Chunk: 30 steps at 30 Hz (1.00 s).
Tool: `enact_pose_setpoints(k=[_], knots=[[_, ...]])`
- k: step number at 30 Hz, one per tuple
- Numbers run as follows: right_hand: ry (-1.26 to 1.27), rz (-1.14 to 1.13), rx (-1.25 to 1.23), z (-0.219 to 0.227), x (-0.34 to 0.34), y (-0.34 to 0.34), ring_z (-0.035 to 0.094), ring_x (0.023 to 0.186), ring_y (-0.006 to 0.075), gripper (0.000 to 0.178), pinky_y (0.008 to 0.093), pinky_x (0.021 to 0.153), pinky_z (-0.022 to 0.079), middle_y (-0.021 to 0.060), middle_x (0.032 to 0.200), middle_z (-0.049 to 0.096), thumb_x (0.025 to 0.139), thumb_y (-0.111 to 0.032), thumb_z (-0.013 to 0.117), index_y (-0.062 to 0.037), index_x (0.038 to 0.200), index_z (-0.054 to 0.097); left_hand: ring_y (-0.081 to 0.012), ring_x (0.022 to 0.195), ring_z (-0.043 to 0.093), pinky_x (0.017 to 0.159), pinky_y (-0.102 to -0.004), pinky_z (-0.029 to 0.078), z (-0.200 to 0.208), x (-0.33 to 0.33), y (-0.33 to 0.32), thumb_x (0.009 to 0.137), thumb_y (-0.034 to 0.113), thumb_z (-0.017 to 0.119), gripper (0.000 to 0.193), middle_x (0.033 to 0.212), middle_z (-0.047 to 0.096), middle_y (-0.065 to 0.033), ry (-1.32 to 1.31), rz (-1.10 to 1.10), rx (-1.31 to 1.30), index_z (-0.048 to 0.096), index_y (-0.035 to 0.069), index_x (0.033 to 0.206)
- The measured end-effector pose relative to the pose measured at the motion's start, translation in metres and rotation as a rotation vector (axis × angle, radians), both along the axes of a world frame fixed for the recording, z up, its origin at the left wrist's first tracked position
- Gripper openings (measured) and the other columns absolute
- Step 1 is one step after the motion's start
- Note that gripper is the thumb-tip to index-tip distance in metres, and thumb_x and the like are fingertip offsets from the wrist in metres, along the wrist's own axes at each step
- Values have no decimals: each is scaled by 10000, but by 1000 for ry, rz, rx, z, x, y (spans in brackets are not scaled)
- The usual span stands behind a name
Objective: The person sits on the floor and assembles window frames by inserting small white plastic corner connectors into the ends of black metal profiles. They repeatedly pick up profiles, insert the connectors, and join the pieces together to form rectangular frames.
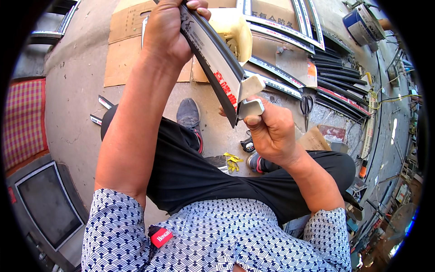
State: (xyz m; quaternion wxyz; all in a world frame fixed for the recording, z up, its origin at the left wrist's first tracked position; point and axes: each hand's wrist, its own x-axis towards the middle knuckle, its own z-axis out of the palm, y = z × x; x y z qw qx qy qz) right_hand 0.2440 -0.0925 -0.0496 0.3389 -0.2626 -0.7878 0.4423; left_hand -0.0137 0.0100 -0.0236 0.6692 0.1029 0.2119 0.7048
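My left hand [166,36] is closed around the upper part of a black-edged frame profile [215,65], which is covered with white printed film and slants down to the right. At its lower end a pale grey-white corner connector [251,108] sticks out, with two blunt tabs showing. My right hand [276,131] pinches the lower tab between thumb and fingers. How deep the connector sits in the profile is hidden. Behind the profile, a cream-yellow plastic container [244,43] is partly covered.
Flattened cardboard [122,68] lies on the floor, with assembled frames [283,31] at the far right. Black strips [340,77] are piled beside black-handled scissors [306,106]. A tape measure [247,144] and yellow scraps [233,161] lie by my feet. A bucket [362,25] stands far right.
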Motion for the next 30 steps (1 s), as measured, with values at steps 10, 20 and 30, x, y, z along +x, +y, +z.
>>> enact_pose_setpoints(k=[10, 20, 30], knots=[[153, -27, -276, 11, -12, -4, 777, 875, 237, 207, 316, 771, 597, 162, 926, 763, 1043, -4, 499, 72, 1212, 591, -107, 673, 553, 594, -245, 546, -1, -2, 3, 1024, 122, 632, 122, 783, 522, -12, 76, 66, 0, 538, 70, 967], [114, -14, -469, 30, -12, -5, 759, 937, 200, 207, 333, 879, 626, 162, 1000, 742, 1083, -34, 446, 102, 1161, 583, -121, 672, 568, 597, -245, 552, -7, -4, 2, 1029, 133, 628, 132, 770, 539, -20, 115, 88, -39, 537, 65, 962], [108, 25, -545, 31, -8, 0, 740, 950, 184, 201, 326, 865, 623, 143, 1002, 733, 1077, -18, 451, 86, 1167, 598, -123, 658, 566, 584, -244, 543, -9, -4, 0, 1022, 113, 627, 121, 761, 538, -22, 153, 128, -90, 542, 69, 949]])
